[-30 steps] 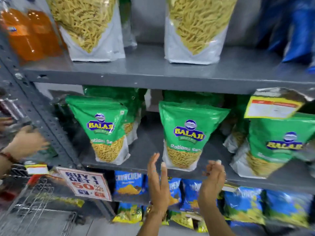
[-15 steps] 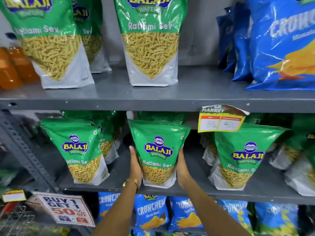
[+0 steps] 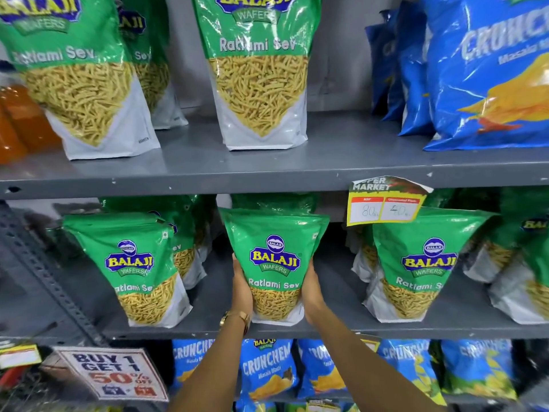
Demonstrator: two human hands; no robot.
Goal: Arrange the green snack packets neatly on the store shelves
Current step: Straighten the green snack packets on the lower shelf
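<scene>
A green Balaji Ratlami Sev packet (image 3: 274,263) stands upright at the middle of the grey middle shelf (image 3: 335,330). My left hand (image 3: 241,288) presses its left side and my right hand (image 3: 312,292) presses its right side, so both grip it near the bottom. A gold watch sits on my left wrist. More green packets stand beside it: one to the left (image 3: 130,266) and one to the right (image 3: 419,263), with others behind them. Two larger green packets (image 3: 261,69) stand on the upper shelf (image 3: 208,168).
Blue Crunchem bags (image 3: 487,72) fill the upper right and the shelf below (image 3: 267,370). A yellow price tag (image 3: 386,203) hangs from the upper shelf's edge. A "Buy 1 Get 1" sign (image 3: 113,373) sits at lower left. Orange bottles (image 3: 17,123) stand at far left.
A second ago both hands were open below the shelf, apart from the packet. They then closed on the middle packet's sides and still hold it; the view has risen.
</scene>
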